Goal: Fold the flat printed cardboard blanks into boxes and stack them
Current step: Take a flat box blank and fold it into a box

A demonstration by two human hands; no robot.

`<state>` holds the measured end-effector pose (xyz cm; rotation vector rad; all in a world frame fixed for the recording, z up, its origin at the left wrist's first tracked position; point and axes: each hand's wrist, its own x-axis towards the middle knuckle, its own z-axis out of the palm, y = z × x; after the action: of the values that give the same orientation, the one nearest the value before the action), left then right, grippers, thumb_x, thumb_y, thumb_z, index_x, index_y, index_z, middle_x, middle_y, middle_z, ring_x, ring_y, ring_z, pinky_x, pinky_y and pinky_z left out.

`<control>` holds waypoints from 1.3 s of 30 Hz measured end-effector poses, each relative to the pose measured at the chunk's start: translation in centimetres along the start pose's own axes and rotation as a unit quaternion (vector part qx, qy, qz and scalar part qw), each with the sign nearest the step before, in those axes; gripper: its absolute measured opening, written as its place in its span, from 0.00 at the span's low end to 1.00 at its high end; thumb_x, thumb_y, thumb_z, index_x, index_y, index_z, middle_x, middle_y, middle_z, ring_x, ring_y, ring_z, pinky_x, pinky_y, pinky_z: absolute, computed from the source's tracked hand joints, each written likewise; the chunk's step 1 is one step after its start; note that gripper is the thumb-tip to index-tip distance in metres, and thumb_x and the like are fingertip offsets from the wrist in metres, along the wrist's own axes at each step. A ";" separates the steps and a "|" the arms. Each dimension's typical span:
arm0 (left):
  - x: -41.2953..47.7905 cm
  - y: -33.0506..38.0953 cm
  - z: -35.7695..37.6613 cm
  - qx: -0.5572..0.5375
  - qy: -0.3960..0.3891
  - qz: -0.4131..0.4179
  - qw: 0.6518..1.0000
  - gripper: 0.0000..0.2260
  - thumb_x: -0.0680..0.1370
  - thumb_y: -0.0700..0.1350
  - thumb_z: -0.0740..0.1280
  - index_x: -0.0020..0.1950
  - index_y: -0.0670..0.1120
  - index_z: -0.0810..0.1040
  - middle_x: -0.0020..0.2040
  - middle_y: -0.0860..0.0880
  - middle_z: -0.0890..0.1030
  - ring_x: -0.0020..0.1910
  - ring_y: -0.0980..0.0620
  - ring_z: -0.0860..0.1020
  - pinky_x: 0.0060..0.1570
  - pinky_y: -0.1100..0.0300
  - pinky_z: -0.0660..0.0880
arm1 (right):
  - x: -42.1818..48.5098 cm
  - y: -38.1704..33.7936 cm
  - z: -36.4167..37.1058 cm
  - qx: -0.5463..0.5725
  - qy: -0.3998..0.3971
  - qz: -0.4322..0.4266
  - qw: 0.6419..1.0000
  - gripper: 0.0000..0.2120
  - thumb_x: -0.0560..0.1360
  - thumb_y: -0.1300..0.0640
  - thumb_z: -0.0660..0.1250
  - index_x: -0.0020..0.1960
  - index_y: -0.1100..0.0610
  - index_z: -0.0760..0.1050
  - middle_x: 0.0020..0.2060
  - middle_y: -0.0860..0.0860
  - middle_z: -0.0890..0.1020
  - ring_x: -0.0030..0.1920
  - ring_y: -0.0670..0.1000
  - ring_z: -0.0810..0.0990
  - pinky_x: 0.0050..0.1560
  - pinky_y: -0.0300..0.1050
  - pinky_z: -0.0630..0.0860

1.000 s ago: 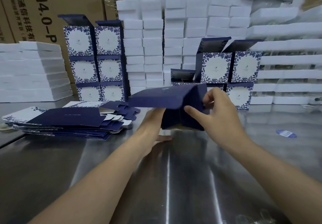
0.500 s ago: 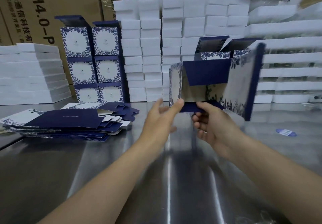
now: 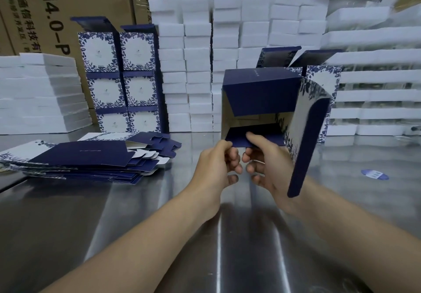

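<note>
Half-folded navy box (image 3: 262, 92) held up at frame centre above steel table (image 3: 114, 224), left hand (image 3: 216, 165) and right hand (image 3: 266, 167) both pinching its lower flap, flat blanks (image 3: 86, 158) piled at left, finished boxes (image 3: 118, 76) stacked upper left.

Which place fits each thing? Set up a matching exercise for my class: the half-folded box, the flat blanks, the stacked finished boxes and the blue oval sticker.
Things:
1. half-folded box
2. flat blanks
3. finished boxes
4. blue oval sticker

Places:
A. lying alone on the metal table, far right
B. held up by left hand and right hand
C. stacked three high at back left
D. piled flat at left

Pairs: 1-B, 2-D, 3-C, 4-A
</note>
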<state>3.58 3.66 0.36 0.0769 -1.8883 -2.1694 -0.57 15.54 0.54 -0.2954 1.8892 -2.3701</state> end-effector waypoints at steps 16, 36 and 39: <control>0.0 0.1 -0.2 -0.085 0.030 -0.035 0.995 0.19 0.84 0.46 0.61 0.32 0.50 0.73 0.31 0.52 0.73 0.27 0.54 0.72 0.31 0.61 0.67 | -0.4 -0.6 -0.1 0.008 0.108 -0.094 0.990 0.15 0.83 0.52 0.62 0.37 0.52 0.71 0.26 0.46 0.73 0.23 0.44 0.69 0.22 0.35 0.64; -0.4 0.3 0.1 -0.081 -0.027 -0.031 0.996 0.22 0.83 0.50 0.64 0.28 0.52 0.71 0.30 0.52 0.68 0.28 0.54 0.70 0.33 0.61 0.69 | -0.8 -0.7 0.6 0.042 0.077 -0.108 0.990 0.12 0.84 0.58 0.59 0.42 0.57 0.68 0.22 0.43 0.70 0.21 0.41 0.64 0.21 0.33 0.62; -0.4 0.2 0.2 -0.079 -0.035 -0.033 0.996 0.23 0.83 0.54 0.66 0.27 0.53 0.71 0.30 0.53 0.67 0.28 0.54 0.71 0.34 0.60 0.69 | -0.7 -0.6 0.6 0.025 0.067 -0.096 0.993 0.14 0.84 0.57 0.60 0.39 0.56 0.70 0.23 0.44 0.71 0.21 0.42 0.66 0.21 0.34 0.64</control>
<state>4.01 3.89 0.56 0.0341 -1.7655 -2.3869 0.28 15.29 1.23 -0.3361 1.9343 -2.6200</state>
